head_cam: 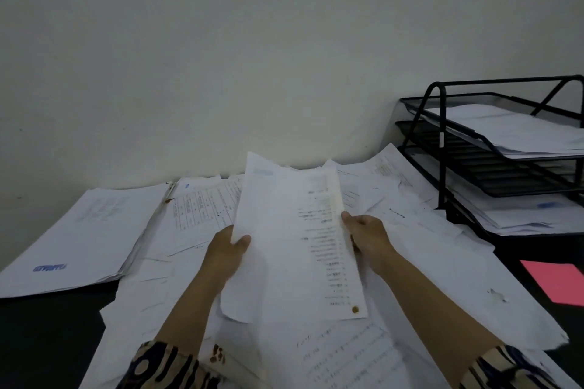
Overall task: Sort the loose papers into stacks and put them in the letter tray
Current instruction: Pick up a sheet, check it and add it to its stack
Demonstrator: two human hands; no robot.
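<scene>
A few white printed sheets (284, 230) are held up over the desk, tilted away from me. My left hand (226, 251) grips their left edge, thumb on top. My right hand (368, 235) grips the right edge. Under them a wide spread of loose papers (426, 262) covers the dark desk. A neat thick stack of papers (79, 240) lies at the left. The black mesh letter tray (442, 148) with three tiers stands at the right against the wall, with papers in its top tier (521, 133) and bottom tier (521, 211).
A pink sheet (559, 283) lies on the dark desk (47, 341) at the right edge, in front of the tray. A plain pale wall (252, 57) rises right behind the desk. The tray's middle tier looks dark and I cannot tell what it holds.
</scene>
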